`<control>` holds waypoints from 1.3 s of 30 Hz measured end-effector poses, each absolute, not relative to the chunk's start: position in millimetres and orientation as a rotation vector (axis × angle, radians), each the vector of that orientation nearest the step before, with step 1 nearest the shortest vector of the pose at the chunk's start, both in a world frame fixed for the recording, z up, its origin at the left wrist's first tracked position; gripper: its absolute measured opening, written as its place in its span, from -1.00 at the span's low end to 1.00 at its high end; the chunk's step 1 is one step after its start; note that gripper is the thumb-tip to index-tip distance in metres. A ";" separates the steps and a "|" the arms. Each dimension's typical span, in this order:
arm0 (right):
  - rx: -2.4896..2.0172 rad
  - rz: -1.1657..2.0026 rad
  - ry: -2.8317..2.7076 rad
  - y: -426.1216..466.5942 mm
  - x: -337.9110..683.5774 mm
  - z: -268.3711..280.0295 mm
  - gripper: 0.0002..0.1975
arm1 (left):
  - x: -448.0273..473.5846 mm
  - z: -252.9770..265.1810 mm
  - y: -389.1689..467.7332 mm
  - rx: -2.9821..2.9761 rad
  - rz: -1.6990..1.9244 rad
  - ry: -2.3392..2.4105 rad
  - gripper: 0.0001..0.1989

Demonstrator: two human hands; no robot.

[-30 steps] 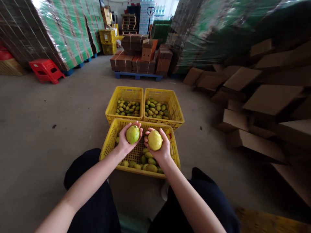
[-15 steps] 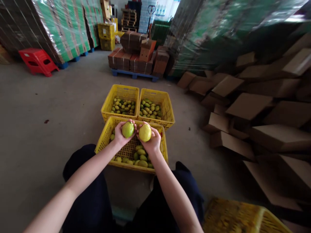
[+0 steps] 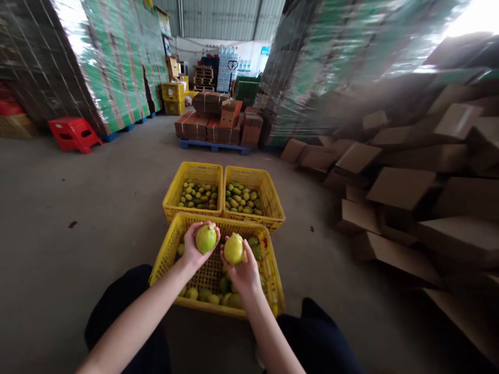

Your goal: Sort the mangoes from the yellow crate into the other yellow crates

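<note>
Fruit (image 3: 206,239), the greener of two, lies in the left hand (image 3: 192,248), held over the near crate (image 3: 170,246). The left grip is cupped, palm up, with the fingers curled partway round the far and right sides of it. To the right, a second fruit (image 3: 234,249), yellow, rests in the right hand (image 3: 244,272). That grip is also half curled, thumb along the right side and fingers along the left. The two fruits are near each other but apart, with their upper faces uncovered.

Inside the near crate, loose fruits (image 3: 213,298) line the near edge, and others show at the left and far right; the right arm hides part of them. Just beyond stand the far left crate (image 3: 200,171) and the far right crate (image 3: 270,197), side by side, both with green and yellow fruits in the bottom. All three crates are yellow.

On the floor (image 3: 105,200), far left, stands a red stool (image 3: 76,134). A blue pallet (image 3: 214,147) beyond the crates carries flat brown cartons (image 3: 223,124). Boxes (image 3: 401,187) lie heaped on the right. Wrapped green stacks (image 3: 117,67) rise at far left and far right.
</note>
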State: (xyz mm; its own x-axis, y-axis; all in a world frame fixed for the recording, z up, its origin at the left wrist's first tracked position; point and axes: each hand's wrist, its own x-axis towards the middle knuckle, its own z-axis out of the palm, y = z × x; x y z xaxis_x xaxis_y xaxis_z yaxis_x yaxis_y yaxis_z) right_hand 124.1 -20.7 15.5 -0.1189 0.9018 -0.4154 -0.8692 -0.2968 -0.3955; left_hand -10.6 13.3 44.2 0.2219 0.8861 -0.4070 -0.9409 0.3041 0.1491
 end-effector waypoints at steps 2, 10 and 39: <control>-0.677 1.771 -0.091 -23.8 122.2 17.6 -0.77 | -6.7 41.0 11.8 -0.110 1.270 0.462 -0.79; -0.666 1.558 -0.153 -33.0 129.7 34.8 -0.82 | 9.5 32.8 -3.8 0.175 1.091 0.448 -0.76; -0.637 1.711 -0.092 -33.8 134.7 39.4 -0.79 | 4.2 40.0 -0.6 -0.049 1.207 0.378 -0.79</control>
